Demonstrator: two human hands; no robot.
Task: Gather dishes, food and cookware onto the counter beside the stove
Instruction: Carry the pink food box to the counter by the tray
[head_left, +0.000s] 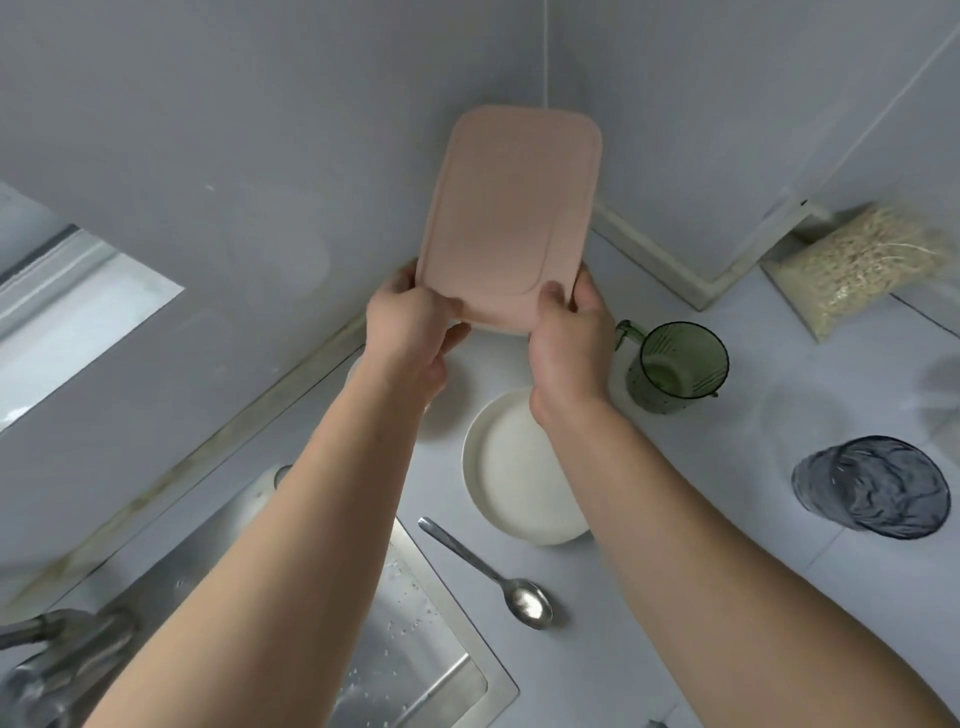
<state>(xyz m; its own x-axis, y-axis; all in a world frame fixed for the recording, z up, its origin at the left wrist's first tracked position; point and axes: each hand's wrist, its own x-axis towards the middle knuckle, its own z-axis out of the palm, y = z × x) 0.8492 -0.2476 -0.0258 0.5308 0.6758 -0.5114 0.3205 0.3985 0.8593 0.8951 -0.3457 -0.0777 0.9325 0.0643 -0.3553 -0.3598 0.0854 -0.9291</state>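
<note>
Two hands hold one pink rectangular tray (511, 208) with rounded corners, raised in the air above the back corner of the counter (727, 597) where the two walls meet, its broad face turned toward the camera. It touches nothing on the counter. The left hand (410, 317) grips the tray's lower left corner: the thumb is curled onto the near face, and the other fingers pass behind the edge, mostly hidden. The right hand (571, 338) grips the lower right corner the same way, thumb (553, 293) pressed on the near face and fingertips curled round the right edge. Below on the counter lie one round white plate (511, 478), flat and partly covered by the right forearm, and one metal spoon (488, 571), bowl up, just beside the plate's near rim and close to the sink's edge. One green translucent measuring cup (675, 369) with a handle stands upright near the back edge, and one blue-grey glass tumbler (872, 491) stands well apart toward the right edge. One clear bag of pale grain (862, 270) lies at the back right against the wall. One steel sink (415, 649), wet with droplets, sits at the counter's left, with one metal tap (57, 644) at its near left.
</note>
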